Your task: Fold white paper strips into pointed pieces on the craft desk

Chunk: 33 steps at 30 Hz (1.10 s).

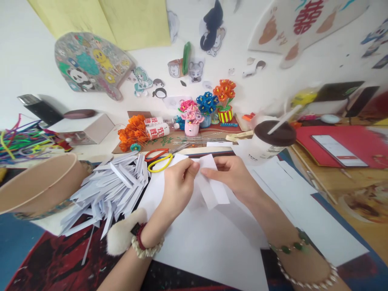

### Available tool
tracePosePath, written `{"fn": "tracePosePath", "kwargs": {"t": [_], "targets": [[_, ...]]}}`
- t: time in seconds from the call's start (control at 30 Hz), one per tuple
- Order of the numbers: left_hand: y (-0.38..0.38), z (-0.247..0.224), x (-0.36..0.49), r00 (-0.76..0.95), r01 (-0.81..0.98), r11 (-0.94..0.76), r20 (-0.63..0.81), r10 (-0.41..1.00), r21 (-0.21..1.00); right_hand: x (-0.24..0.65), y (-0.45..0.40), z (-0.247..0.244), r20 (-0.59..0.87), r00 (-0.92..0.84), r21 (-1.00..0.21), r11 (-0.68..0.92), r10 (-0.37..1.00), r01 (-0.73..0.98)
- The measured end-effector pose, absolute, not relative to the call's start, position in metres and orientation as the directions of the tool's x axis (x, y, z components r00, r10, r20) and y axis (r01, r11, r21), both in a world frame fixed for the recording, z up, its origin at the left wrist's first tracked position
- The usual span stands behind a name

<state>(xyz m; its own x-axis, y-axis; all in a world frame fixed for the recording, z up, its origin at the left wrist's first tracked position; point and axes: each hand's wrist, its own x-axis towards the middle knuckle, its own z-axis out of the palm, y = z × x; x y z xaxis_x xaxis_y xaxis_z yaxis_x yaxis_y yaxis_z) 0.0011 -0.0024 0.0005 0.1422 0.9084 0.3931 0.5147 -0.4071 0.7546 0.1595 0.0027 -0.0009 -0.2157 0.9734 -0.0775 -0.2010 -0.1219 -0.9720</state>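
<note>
White paper strip [214,184] is pinched between the fingers of my left hand [179,186] and right hand [235,178], above a large white sheet [209,246] near the front edge of my desk [54,258]. Left of the sheet lies a pile of folded paper strips [112,186]; yellow-and-red-handled scissors [160,159] sit just beyond.

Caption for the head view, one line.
Two hands hold folded white paper beside a pile of paper strips.

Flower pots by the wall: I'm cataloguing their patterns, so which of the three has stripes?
The rightmost pot, with orange flowers: its red and yellow stripes set it apart from the pink pot and blue pot.
</note>
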Motion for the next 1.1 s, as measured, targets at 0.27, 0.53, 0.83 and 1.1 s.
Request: {"fn": "tracePosePath", "kwargs": {"t": [0.27,0.53,0.83,1.1], "targets": [[0.002,0.006,-0.002,0.149,0.455,-0.366,0.336,0.93,0.812,0.163,0.003,-0.001,-0.087,-0.218,-0.976,-0.127,0.972,-0.177],[0.003,0.006,-0.005,0.212,0.346,-0.285,0.222,0.952,0.894,0.168,0.005,0.001,-0.074,-0.237,-0.994,-0.09,0.969,-0.057],[0.004,0.008,-0.003,0.117,-0.089,-0.01,0.02,0.993,0.996,0.172,0.012,0.0,-0.004,-0.055,-0.999,-0.006,0.998,-0.047],[0.001,0.002,0.005,0.143,-0.092,0.041,-0.027,0.989,0.995,0.16,0.007,-0.004,0.003,-0.154,-0.982,-0.026,0.988,-0.189]]}}
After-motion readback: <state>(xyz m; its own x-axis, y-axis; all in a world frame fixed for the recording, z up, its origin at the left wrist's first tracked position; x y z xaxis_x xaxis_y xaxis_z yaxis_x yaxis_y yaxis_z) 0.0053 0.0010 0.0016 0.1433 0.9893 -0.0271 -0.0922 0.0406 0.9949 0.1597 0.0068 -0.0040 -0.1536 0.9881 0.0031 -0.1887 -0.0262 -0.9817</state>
